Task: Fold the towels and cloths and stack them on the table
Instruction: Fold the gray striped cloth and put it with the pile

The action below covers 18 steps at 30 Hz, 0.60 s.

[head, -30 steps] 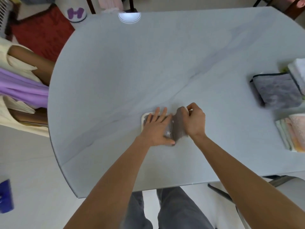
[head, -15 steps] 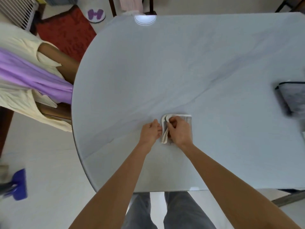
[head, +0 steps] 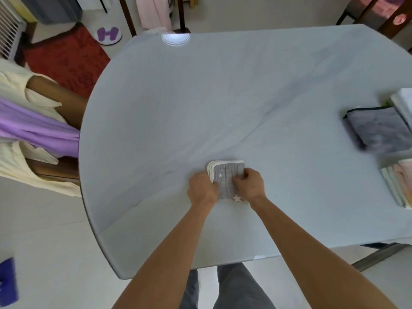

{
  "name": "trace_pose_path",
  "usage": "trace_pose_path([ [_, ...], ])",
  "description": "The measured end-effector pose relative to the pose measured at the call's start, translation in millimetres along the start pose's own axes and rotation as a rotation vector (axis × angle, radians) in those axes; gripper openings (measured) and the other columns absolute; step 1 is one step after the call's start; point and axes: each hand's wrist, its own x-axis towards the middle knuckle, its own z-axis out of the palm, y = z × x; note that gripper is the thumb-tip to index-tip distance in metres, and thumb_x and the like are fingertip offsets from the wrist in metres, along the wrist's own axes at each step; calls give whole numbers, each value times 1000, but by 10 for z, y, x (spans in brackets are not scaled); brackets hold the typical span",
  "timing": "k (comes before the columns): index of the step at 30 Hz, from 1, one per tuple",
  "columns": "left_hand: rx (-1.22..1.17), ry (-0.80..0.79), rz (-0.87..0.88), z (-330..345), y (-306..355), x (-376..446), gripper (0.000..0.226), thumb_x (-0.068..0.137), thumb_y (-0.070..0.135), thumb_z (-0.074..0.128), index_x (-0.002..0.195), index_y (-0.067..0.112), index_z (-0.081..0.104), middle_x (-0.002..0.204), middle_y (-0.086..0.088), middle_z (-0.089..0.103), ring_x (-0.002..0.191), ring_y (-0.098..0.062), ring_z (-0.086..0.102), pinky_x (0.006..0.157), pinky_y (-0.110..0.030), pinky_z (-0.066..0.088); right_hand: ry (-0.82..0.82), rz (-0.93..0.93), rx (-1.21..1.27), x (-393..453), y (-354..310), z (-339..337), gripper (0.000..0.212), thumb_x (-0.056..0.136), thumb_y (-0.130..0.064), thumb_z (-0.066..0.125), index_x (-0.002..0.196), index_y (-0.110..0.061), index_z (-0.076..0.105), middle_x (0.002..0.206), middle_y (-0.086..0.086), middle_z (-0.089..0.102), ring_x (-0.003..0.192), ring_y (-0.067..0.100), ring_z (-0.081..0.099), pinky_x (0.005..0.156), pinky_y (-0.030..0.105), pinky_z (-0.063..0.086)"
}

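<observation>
A small grey cloth with white stars (head: pixel 226 177) lies folded into a thick square on the pale grey table (head: pixel 223 103), its cream layered edges showing at the far left corner. My left hand (head: pixel 201 190) grips the cloth's left side with curled fingers. My right hand (head: pixel 250 183) grips its right side, fingers curled over the top. At the table's right edge lie a folded grey towel (head: pixel 379 128), a folded white towel (head: pixel 404 105) behind it, and a stack of folded pink and pale green cloths (head: pixel 399 184).
Off the table's left side, cream and purple garments (head: pixel 29 130) hang over a wooden chair. A red rug (head: pixel 66 61) lies on the floor beyond. Chairs stand at the far side and far right corner. My legs show below the near table edge.
The cloth's last fold is closed: the grey starred side now faces up as a flat square. Both hands have shifted to its left and right sides.
</observation>
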Motion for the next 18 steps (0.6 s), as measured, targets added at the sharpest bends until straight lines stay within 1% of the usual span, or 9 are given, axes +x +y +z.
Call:
trace_pose_path([
  [2,-121,-15,12,17,-42,43,29,84,25,58,106,7,65,107,-16,64,108,-33,60,85,-42,51,-43,21,155,0,-9,-48,6,82,-3,58,85,1,60,74,9,56,73,21,54,64,32,45],
  [4,-275,-43,3,-33,20,25,29,87,16,53,112,1,58,113,-20,62,110,-34,58,90,-40,47,-90,26,298,-47,0,-164,15,85,-2,60,96,7,61,85,16,63,79,24,59,73,36,52],
  [6,-331,-49,15,-131,127,-56,31,92,12,45,119,-1,53,123,-21,57,116,-35,54,95,-38,43,-150,10,383,-152,36,-292,22,86,-2,63,107,3,62,103,18,68,94,30,65,88,43,53],
  [8,-344,-36,52,-221,201,-118,31,93,11,40,118,0,54,124,-21,58,116,-35,53,95,-38,42,-194,-20,461,-290,32,-407,27,85,0,65,111,-2,59,110,18,67,102,32,65,92,45,53],
  [10,-334,-43,127,-313,300,-172,31,92,11,39,113,0,59,120,-21,61,113,-35,55,95,-39,43,-196,-78,542,-451,-7,-545,37,83,4,66,114,-9,50,109,18,64,97,30,64,83,41,56],
  [13,-267,-99,316,-369,501,-318,28,95,19,39,97,2,61,109,-21,65,104,-35,58,87,-39,44,-149,-202,560,-726,-20,-842,58,84,6,65,125,-26,40,105,14,60,83,20,62,68,32,57],
  [15,-223,-85,453,-374,653,-437,32,98,30,41,91,5,61,103,-20,67,98,-34,61,81,-38,45,-66,-247,525,-845,22,-1027,50,83,6,65,120,-23,45,103,14,59,85,21,60,69,37,57],
  [17,-174,-61,627,-368,885,-594,32,99,33,45,90,5,58,97,-18,68,94,-34,62,77,-39,46,67,-252,521,-936,98,-1289,29,82,6,66,104,-8,52,96,15,59,89,24,59,74,44,57],
  [18,-131,-52,704,-377,992,-650,31,99,34,44,91,6,56,96,-17,68,92,-35,62,75,-39,46,101,-245,538,-957,131,-1411,21,82,5,67,95,-2,52,91,15,59,88,25,60,75,45,57],
])
